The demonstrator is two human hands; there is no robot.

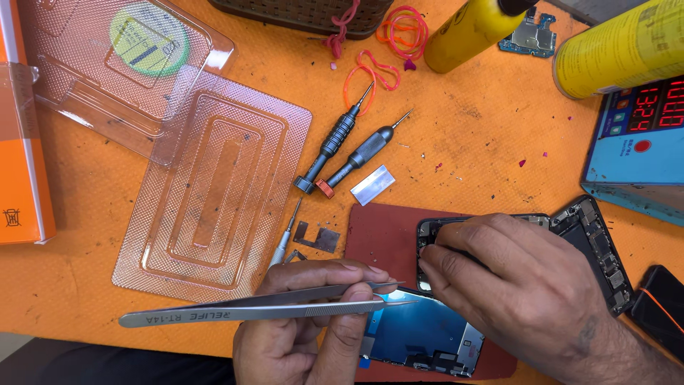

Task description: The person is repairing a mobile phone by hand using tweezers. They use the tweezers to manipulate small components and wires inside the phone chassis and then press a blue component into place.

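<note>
My left hand (306, 328) pinches a pair of long silver tweezers (249, 310), held level with the tips pointing right toward the phone. My right hand (513, 285) presses its fingertips down on an opened phone body (595, 246) lying on a dark red mat (381, 232). The phone's detached screen panel (420, 335), blue on its inner face, lies on the mat below the tweezer tips. Most of the phone body is hidden under my right hand.
Two dark screwdrivers (335, 142) (363, 153), a thinner one (285, 239), a small metal plate (372, 185) and a shield piece (317, 237) lie on the orange table. Clear plastic trays (214, 192) sit left. Yellow cans (620, 50), a blue box with red digits (638, 135), rubber bands (370, 75).
</note>
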